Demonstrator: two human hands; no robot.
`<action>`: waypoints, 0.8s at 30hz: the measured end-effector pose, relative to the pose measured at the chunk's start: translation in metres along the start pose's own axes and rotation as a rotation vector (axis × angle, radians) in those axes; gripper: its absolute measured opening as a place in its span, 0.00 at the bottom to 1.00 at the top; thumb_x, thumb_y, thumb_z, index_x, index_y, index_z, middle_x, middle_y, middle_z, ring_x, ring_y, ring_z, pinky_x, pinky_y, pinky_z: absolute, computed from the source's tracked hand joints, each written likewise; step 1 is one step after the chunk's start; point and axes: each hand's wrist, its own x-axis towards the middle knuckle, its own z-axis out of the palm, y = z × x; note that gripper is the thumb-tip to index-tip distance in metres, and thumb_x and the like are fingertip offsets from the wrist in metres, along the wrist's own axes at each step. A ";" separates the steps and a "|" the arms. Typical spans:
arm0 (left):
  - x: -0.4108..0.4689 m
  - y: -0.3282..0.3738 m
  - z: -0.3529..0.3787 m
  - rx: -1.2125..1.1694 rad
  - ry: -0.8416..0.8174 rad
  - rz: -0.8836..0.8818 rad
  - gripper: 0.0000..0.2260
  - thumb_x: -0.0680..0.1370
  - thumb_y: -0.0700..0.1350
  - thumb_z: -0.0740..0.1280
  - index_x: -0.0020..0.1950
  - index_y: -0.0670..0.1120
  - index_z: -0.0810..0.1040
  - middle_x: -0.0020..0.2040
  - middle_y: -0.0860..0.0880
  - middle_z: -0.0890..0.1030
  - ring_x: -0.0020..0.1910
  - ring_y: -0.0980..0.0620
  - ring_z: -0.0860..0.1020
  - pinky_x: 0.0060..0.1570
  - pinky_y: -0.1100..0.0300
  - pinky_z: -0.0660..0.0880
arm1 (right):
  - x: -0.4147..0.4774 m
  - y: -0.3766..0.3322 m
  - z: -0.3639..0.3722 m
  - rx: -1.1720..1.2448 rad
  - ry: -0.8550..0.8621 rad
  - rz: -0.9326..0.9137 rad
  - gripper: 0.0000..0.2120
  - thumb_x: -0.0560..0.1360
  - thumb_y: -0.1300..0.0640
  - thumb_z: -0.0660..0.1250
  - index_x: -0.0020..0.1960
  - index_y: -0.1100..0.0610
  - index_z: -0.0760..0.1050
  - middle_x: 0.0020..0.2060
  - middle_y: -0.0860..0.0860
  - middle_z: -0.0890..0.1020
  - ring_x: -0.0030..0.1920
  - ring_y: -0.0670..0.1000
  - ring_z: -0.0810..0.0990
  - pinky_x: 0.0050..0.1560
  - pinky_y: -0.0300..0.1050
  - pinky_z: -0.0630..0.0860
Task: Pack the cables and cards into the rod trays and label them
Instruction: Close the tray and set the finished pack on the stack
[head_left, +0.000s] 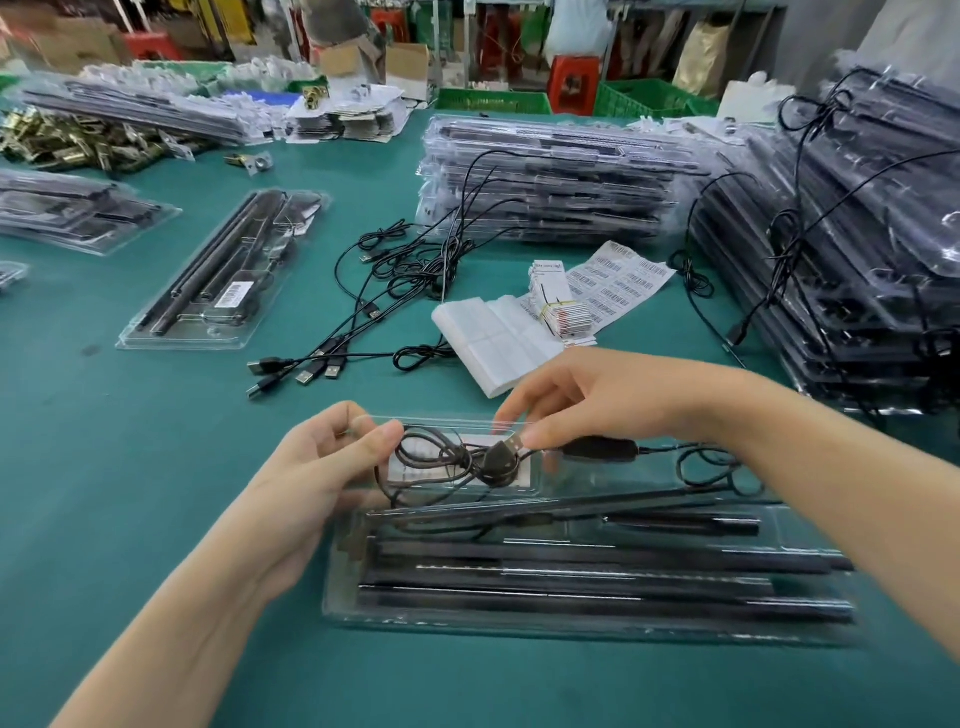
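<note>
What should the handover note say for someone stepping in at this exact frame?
Left hand: pinches the coiled cable over the end compartment of the front tray.
Right hand: pinches the same cable near its USB plug.
Things: a white card seems to lie under the coil; black rods fill the tray. Loose cables, card bundle and barcode sheet lie beyond.
Done: the left tray carries a barcode label.
Left: seat this cable, label this tray; the loose cables suggest more trays to pack.
</note>
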 end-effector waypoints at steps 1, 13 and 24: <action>0.000 0.000 0.000 -0.002 -0.001 0.001 0.15 0.71 0.56 0.78 0.35 0.54 0.73 0.38 0.50 0.79 0.37 0.53 0.78 0.38 0.60 0.75 | 0.001 0.002 0.003 0.012 0.018 -0.002 0.08 0.79 0.55 0.70 0.57 0.46 0.83 0.40 0.49 0.87 0.44 0.45 0.83 0.55 0.44 0.76; 0.000 -0.003 0.003 -0.042 0.003 -0.002 0.17 0.73 0.51 0.77 0.39 0.51 0.69 0.41 0.45 0.75 0.39 0.50 0.74 0.33 0.64 0.75 | 0.014 -0.004 0.020 0.025 0.126 0.050 0.02 0.73 0.54 0.72 0.42 0.50 0.81 0.35 0.44 0.84 0.33 0.45 0.80 0.46 0.45 0.72; 0.003 0.008 0.006 -0.084 0.061 -0.076 0.12 0.75 0.55 0.70 0.37 0.50 0.73 0.36 0.48 0.82 0.29 0.51 0.80 0.28 0.63 0.77 | 0.023 -0.008 0.030 -0.035 0.200 -0.033 0.15 0.75 0.37 0.71 0.44 0.49 0.82 0.35 0.46 0.83 0.33 0.42 0.74 0.36 0.36 0.69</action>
